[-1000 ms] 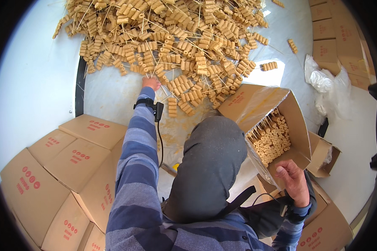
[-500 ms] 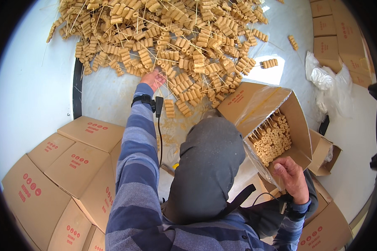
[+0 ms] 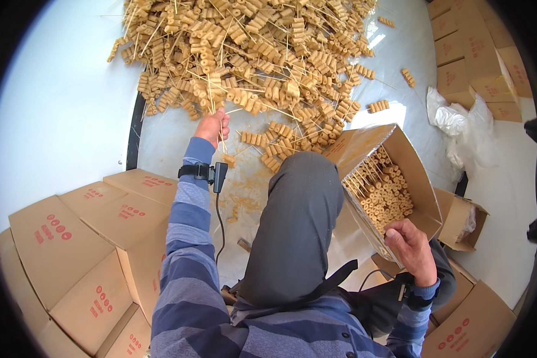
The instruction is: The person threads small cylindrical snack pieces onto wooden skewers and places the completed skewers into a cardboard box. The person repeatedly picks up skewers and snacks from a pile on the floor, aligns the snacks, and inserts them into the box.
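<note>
A big heap of skewers [image 3: 262,53], tan ridged food pieces threaded on thin sticks, covers the floor ahead of me. At its near left edge my left hand [image 3: 213,126] is closed around the sticks of a few skewers; the pieces on them are above the fist, against the heap. To my right a tilted cardboard box [image 3: 422,200] stands open toward me, with packed skewers [image 3: 383,190] inside, many end-on. My right hand [image 3: 413,250] is at the box's near rim, thumb and fingers pinched together; what is between them cannot be made out.
Closed cardboard boxes [image 3: 77,232] are stacked at my left, more boxes [image 3: 468,53] at the far right. Beside the open box lie a white plastic bag [image 3: 462,122] and a small open carton [image 3: 459,221]. Stray skewers [image 3: 378,106] lie right of the heap. My bent knee [image 3: 304,209] is in the middle.
My left hand has gone from open fingers at the heap to closed around skewer sticks, drawn slightly back toward me. My view has shifted a little. My right hand stays at the box rim.
</note>
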Available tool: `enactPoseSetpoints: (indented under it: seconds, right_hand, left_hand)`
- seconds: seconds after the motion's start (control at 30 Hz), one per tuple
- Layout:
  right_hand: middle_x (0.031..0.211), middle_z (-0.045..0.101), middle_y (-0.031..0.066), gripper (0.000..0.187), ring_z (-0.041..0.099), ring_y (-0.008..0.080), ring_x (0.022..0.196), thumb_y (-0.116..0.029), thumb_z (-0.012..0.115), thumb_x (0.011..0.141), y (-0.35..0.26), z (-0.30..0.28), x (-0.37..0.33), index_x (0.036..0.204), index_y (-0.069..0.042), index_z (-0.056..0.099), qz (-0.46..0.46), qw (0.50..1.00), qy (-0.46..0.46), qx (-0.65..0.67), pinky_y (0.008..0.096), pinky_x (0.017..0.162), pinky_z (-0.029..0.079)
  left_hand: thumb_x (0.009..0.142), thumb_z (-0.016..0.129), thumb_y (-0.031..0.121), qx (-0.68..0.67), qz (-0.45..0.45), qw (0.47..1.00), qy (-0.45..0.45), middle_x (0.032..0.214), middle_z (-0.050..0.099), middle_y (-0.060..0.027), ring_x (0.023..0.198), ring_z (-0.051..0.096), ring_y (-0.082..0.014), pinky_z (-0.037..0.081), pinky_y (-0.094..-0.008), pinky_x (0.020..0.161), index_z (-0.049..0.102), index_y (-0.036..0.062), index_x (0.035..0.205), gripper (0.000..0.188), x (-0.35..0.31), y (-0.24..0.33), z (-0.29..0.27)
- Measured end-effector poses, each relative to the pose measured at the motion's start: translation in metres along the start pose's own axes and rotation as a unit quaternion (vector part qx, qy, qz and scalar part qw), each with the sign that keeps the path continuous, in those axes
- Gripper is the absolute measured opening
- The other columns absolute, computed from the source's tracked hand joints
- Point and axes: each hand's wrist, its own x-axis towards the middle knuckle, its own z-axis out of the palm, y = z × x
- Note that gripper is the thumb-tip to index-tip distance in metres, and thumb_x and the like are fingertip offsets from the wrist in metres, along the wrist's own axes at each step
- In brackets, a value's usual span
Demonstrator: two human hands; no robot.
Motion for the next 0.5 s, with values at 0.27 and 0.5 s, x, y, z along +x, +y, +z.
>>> enactPoseSetpoints:
  seconds: [0.27, 0.5]
  right_hand:
    - [0.080, 0.063, 0.0025, 0.020, 0.058, 0.0109, 0.076, -0.018, 0.065, 0.100, 0.001, -0.003, -0.040, 0.104, 0.001, 0.065, -0.093, 0.995, 0.019, -0.006, 0.0264, 0.071, 0.049]
    - [0.082, 0.064, 0.0010, 0.018, 0.059, 0.0100, 0.078, -0.018, 0.063, 0.101, 0.018, -0.003, -0.066, 0.104, 0.000, 0.065, -0.077, 0.993, 0.012, 0.088, 0.0252, 0.073, 0.049]
  left_hand:
    - [0.105, 0.044, 0.027, 0.260, 0.086, 0.944, 0.183, 0.070, 0.063, -0.0104, 0.057, 0.062, -0.0239, 0.047, -0.0409, 0.051, 0.064, 0.0015, 0.091, 0.035, 0.020, 0.077, 0.017]
    - [0.107, 0.044, 0.029, 0.095, 0.074, 0.987, 0.110, 0.067, 0.054, -0.0039, 0.055, 0.053, -0.0173, 0.045, -0.0332, 0.050, 0.057, 0.0048, 0.093, 0.030, -0.044, 0.101, -0.014]
